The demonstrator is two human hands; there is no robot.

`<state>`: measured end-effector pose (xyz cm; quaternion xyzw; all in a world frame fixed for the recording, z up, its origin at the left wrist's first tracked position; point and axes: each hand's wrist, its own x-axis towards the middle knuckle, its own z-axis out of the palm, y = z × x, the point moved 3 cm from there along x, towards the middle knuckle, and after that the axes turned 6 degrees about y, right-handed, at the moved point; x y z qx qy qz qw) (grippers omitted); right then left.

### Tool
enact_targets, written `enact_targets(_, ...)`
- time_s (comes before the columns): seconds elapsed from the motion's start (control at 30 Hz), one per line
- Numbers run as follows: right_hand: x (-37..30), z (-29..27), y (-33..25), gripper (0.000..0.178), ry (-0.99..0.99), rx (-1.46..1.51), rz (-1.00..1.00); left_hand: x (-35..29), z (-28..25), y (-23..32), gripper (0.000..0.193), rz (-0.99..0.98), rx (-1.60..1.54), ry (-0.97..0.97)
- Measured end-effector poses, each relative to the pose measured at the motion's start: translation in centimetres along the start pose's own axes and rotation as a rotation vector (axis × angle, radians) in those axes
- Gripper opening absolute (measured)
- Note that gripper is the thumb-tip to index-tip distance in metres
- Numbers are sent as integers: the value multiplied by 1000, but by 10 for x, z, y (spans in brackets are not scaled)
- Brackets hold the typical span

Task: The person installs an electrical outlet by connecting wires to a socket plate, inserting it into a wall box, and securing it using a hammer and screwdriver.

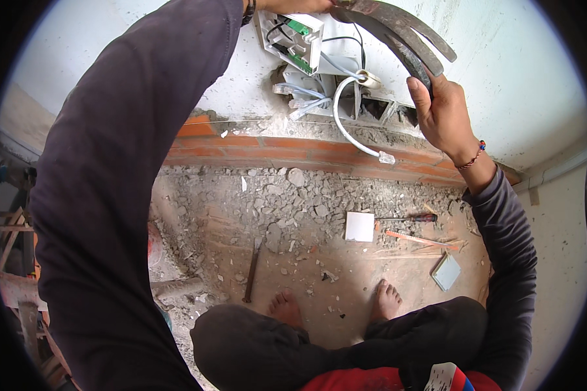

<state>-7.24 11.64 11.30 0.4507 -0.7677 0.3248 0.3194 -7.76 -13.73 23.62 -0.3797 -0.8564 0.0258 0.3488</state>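
My right hand [445,116] is wrapped round the dark handle of a claw hammer [407,40], its worn metal claw curving toward the right. At the upper edge my left hand [290,5] shows only in part, close to the hammer's head; its fingers are cut off. Below it a white socket frame with green parts [297,39] hangs tilted off the wall. Under that is an opened wall box [339,91], with several pale cables ending in clear plugs. A longer white cable [341,116] loops out from a round conduit end [369,79] and hangs down.
Exposed orange brick [267,155] runs along the wall's foot, with broken rubble [297,189] before it. A chisel [252,270], a white square plate [359,227], a screwdriver [414,217], an orange strip [421,240] and a grey-white plate [445,272] lie by my bare feet.
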Motion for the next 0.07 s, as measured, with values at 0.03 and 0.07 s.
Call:
enact_targets(0.03, 2, 3, 0, 30, -50, 5, 46, -3, -1, -4, 12, 46, -8, 31)
enact_targets(0.07, 1, 3, 1, 30, -54, -1, 47, -1, 0, -1, 11, 38, 48, 15)
